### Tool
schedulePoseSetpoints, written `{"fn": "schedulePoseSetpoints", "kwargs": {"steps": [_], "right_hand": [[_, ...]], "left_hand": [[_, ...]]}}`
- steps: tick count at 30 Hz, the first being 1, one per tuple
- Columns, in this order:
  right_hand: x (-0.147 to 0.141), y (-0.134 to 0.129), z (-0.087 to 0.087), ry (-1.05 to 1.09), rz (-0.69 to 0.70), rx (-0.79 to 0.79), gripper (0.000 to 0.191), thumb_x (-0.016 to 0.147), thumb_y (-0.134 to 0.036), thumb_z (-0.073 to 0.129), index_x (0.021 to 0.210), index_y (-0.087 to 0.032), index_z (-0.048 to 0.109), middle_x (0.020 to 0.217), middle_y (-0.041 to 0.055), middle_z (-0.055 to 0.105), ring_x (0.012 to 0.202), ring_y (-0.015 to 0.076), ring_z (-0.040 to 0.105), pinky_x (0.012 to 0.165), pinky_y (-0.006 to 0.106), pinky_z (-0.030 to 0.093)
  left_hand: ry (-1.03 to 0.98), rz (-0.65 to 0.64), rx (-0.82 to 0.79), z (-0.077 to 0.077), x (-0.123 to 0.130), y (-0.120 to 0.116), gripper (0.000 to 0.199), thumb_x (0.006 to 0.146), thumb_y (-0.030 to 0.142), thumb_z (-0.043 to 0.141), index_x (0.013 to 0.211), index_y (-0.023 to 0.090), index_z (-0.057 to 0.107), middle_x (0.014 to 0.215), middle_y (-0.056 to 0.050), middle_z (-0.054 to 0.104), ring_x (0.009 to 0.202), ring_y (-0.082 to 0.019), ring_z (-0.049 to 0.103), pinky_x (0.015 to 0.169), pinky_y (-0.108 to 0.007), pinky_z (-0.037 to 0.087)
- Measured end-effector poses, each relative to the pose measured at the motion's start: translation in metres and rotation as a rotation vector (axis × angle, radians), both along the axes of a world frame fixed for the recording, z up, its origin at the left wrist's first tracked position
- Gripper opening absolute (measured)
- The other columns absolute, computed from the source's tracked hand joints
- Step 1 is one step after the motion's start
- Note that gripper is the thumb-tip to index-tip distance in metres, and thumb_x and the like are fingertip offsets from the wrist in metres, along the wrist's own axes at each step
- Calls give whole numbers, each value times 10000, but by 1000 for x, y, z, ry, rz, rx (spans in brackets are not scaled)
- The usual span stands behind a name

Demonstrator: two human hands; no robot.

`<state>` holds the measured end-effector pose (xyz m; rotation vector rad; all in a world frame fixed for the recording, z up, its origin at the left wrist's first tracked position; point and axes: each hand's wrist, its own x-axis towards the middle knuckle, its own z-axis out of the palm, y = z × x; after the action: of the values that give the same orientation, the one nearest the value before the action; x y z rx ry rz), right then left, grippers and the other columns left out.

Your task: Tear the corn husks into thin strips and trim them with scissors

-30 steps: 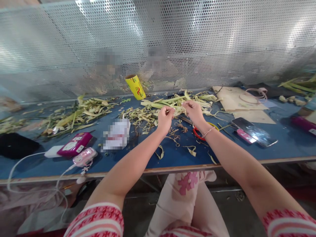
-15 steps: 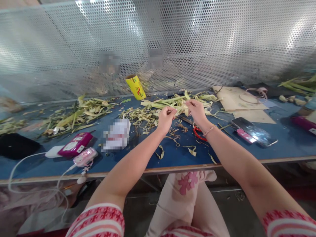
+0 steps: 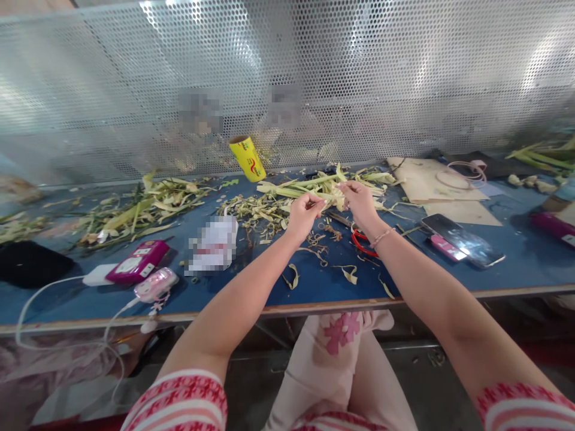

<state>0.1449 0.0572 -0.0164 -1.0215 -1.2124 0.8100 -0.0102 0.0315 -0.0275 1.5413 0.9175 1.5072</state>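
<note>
Both hands meet over a pile of pale green dried leaf strips and stalks (image 3: 296, 190) at the middle of the table. My left hand (image 3: 306, 214) is closed in a pinch at the pile's front edge; what lies between its fingertips is too small to make out. Close by on the right, my right hand (image 3: 359, 200) pinches too, at a pale leafy strip (image 3: 335, 197). Under the right wrist lie scissors with red handles (image 3: 359, 242), partly covered by the hand. Short curled scraps (image 3: 350, 275) are scattered nearer the table's front edge.
Left on the blue table (image 3: 251, 293) are another leaf heap (image 3: 139, 209), a purple box (image 3: 138, 261), a pink cased device (image 3: 156, 284) with a white cable and a blurred white packet (image 3: 213, 245). A yellow tube (image 3: 248, 158) stands behind. Right are a phone (image 3: 462, 239) and brown paper (image 3: 431, 179).
My left hand has shifted slightly to the right, closer to my right hand. My right hand stays nearly where it was, and the things on the table have not moved.
</note>
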Motion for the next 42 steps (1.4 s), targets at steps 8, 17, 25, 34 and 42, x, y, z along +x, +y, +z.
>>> {"fn": "schedulePoseSetpoints", "kwargs": {"steps": [8, 17, 25, 34, 42], "right_hand": [[-2, -4, 5, 72, 35, -12, 250, 774, -423, 691, 689, -215, 583, 406, -94, 374, 342, 73, 341, 383, 233, 298], [-14, -24, 15, 249, 258, -360, 193, 879, -312, 619, 756, -164, 630, 561, -11, 613, 474, 83, 551, 468, 191, 442], [-10, -23, 16, 129, 250, -476, 220, 861, -294, 653, 693, -152, 641, 608, 18, 639, 458, 79, 538, 466, 210, 447], [-15, -22, 12, 142, 264, -300, 190, 732, -241, 716, 613, -159, 594, 594, -30, 578, 512, 63, 506, 515, 196, 401], [-15, -18, 4, -160, 214, -68, 265, 795, -313, 604, 572, -200, 517, 496, -48, 443, 501, 101, 421, 545, 257, 356]], "left_hand": [[-3, 8, -26, 2, 1, -3, 166, 771, 269, 703, 714, 176, 577, 530, 55, 526, 469, -79, 496, 519, -218, 407], [10, 106, -69, 9, 3, -11, 157, 794, 207, 684, 729, 175, 545, 639, 40, 572, 474, -69, 491, 532, -225, 411], [10, 121, -52, 10, 3, -13, 149, 810, 188, 667, 744, 180, 534, 681, 38, 560, 489, -59, 490, 523, -208, 390], [21, 88, -43, 6, 3, -12, 113, 814, 171, 643, 787, 179, 534, 730, 32, 556, 490, -52, 495, 515, -207, 400], [-160, 21, -242, 3, 10, -11, 57, 799, 135, 634, 831, 153, 590, 655, 37, 580, 519, -52, 509, 538, -195, 423]]}}
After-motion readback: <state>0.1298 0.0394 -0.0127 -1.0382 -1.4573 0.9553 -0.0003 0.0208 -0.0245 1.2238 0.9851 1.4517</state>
